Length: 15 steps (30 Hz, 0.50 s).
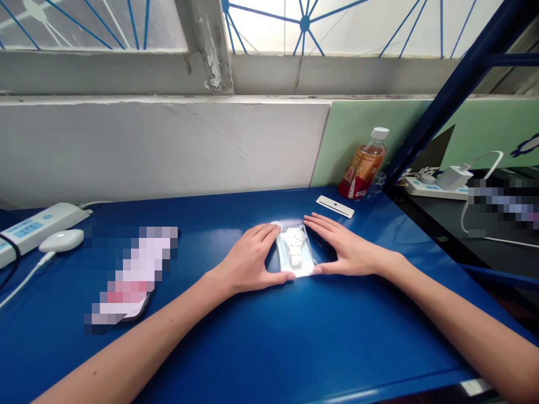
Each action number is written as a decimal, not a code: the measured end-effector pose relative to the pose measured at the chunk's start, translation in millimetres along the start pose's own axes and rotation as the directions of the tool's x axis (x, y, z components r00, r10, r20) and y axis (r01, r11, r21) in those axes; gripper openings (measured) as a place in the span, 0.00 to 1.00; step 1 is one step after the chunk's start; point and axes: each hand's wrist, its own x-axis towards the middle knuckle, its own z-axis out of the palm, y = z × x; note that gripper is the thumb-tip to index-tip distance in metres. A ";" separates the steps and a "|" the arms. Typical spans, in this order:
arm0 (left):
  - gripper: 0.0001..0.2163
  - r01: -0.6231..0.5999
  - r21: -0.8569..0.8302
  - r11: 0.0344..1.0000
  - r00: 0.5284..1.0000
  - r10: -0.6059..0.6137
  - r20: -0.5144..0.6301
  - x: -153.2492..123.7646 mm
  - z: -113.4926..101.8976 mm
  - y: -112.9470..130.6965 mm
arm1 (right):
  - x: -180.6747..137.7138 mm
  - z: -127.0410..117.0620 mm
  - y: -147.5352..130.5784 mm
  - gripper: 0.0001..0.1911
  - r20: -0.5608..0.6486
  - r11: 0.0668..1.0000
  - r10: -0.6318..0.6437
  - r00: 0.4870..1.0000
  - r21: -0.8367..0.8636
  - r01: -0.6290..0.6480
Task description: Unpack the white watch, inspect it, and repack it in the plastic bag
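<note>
The left hand [252, 255] at nine o'clock and right hand [345, 247] at three, spread open and apart, touch the clear packet [296, 251] between them on the bench [261, 348], which could slide into the white card [335, 206] around one o'clock if pushed too hard.

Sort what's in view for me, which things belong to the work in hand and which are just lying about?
In hand:
- clear packet with a white item inside
- left hand and right hand, at either side of it

Apparently just lying about:
- bottle
- white card
- phone-like thing, blurred
- white oval device
- left power strip
- right power strip
</note>
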 end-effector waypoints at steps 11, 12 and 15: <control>0.45 -0.004 -0.031 1.000 1.000 0.004 -0.004 1.6 -0.3 -0.2 | -0.8 4.9 3.8 0.53 0.055 0.999 -0.042 0.998 0.002 0.042; 0.45 0.001 -0.032 0.999 1.000 -0.001 -0.006 1.5 0.2 -0.4 | -0.9 4.3 3.7 0.53 0.054 0.999 -0.037 0.998 0.000 0.037; 0.45 0.000 -0.040 0.999 1.000 -0.001 -0.022 1.2 1.7 -1.0 | -1.0 2.6 3.3 0.54 0.050 1.000 -0.031 0.998 0.001 0.031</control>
